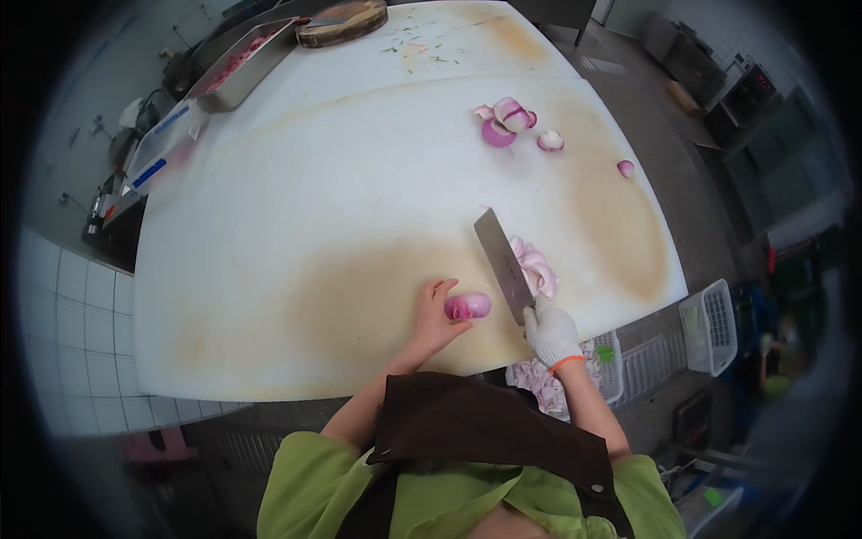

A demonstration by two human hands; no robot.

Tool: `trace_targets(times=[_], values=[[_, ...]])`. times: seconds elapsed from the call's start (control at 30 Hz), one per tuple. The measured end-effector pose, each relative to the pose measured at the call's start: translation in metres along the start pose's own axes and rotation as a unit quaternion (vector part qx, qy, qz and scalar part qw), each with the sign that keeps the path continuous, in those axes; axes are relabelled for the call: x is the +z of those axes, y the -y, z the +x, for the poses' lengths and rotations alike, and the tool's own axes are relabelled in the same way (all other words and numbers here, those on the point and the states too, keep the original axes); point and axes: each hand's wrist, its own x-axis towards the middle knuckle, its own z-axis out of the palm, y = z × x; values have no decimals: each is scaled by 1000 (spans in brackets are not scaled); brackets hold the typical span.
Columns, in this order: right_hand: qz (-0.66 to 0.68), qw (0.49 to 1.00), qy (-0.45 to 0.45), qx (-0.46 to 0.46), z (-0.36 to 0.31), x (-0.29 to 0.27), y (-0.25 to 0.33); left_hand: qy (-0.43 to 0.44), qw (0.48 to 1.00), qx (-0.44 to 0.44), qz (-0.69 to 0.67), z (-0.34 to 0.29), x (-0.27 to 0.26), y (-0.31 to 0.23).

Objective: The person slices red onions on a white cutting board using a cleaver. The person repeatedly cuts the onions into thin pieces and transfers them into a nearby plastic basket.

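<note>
A peeled purple onion (pixel 469 306) lies on the white cutting board (pixel 269 225) near its front edge. My bare left hand (pixel 435 316) grips it from the left, fingers behind and thumb in front. In a white glove with an orange cuff, my right hand (pixel 551 334) is closed round the handle of a cleaver (pixel 503 262). The broad blade points away from me and slightly left, a little to the right of the onion and apart from it. Beside the blade, on its right, is a pile of sliced onion (pixel 537 271), partly hidden by the cleaver.
Farther back are purple onions (pixel 499 133) and loose pieces. Below the front edge, a white basket (pixel 614 382) holds sliced onion; another white basket (pixel 709 328) stands right. A metal tray (pixel 247 76) of reddish food, a clear bin (pixel 166 148) and a round wooden block (pixel 346 22) are far left.
</note>
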Motion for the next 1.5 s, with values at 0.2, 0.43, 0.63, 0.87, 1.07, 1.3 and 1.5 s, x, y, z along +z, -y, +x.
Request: trace_targets(times=[0.2, 0.43, 0.63, 0.87, 1.07, 1.3, 1.5], values=[[-8, 999, 37, -36, 10, 34, -7, 50, 999, -12, -13, -10, -8, 3], [-71, 995, 1, -71, 5, 31, -7, 10, 998, -46, -37, -24, 7, -8], [-57, 997, 5, -47, 4, 16, 6, 5, 999, -28, -38, -32, 13, 1], [-29, 999, 24, -39, 3, 8, 19, 7, 1000, -21, -18, -32, 10, -1], [-91, 992, 21, -83, 6, 17, 17, 18, 999, -28, -13, -31, 10, -2], [-130, 985, 74, -84, 12, 28, 17, -15, 999, -20, -30, -29, 12, -6], [-120, 989, 51, -76, 8, 28, 20, -29, 998, -26, -44, -34, 18, -4]])
